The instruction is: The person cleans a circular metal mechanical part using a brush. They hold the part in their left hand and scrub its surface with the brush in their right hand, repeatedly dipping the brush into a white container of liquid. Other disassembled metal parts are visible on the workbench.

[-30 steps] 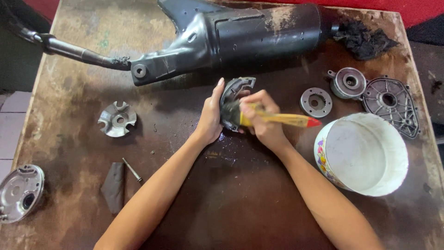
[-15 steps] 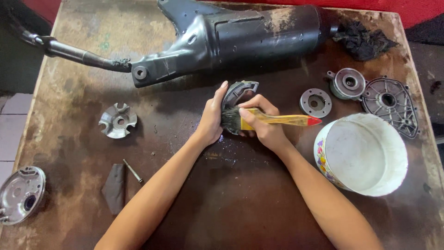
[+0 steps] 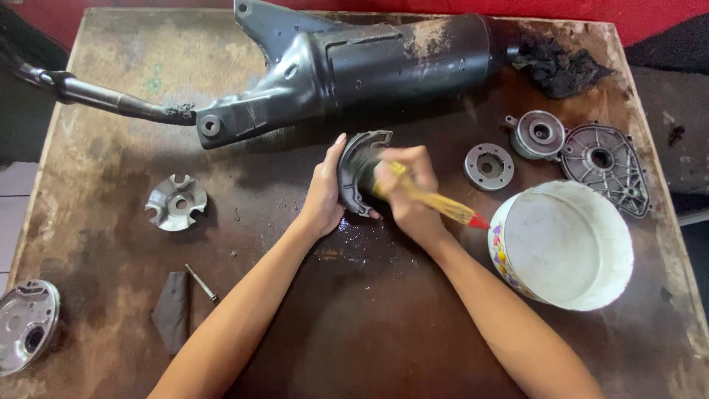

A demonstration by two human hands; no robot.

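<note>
Brake shoe (image 3: 356, 168), a dark curved metal piece, is held upright on its edge near the middle of the table (image 3: 384, 332), over a wet, gritty patch of the brown top. It is clasped from its left side by the left hand (image 3: 326, 193), the thumb laid along its outer curve and the fingers hidden behind it. The right hand (image 3: 408, 193) is closed around a paintbrush (image 3: 436, 203) with a yellow handle and red tip; the dark bristles are pressed against the shoe's inner face, and the handle slants toward the white bowl (image 3: 569, 247).

That bowl, with a flowered outer wall, is set near the right edge. A grey folded cloth (image 3: 170, 319) and a thin metal pin (image 3: 201, 283) are seen nearer the front left, with a round silver cover plate (image 3: 24, 326) at the left edge. A slotted metal disc (image 3: 176, 202) lies left of the hands. Beyond the bowl, a ring-shaped flange (image 3: 489, 166), a small round housing (image 3: 536, 134) and a ribbed grey cover (image 3: 604, 166) are grouped. Along the far edge a black exhaust muffler (image 3: 354, 63) is laid, a dirty black rag (image 3: 557, 68) at its right end.
</note>
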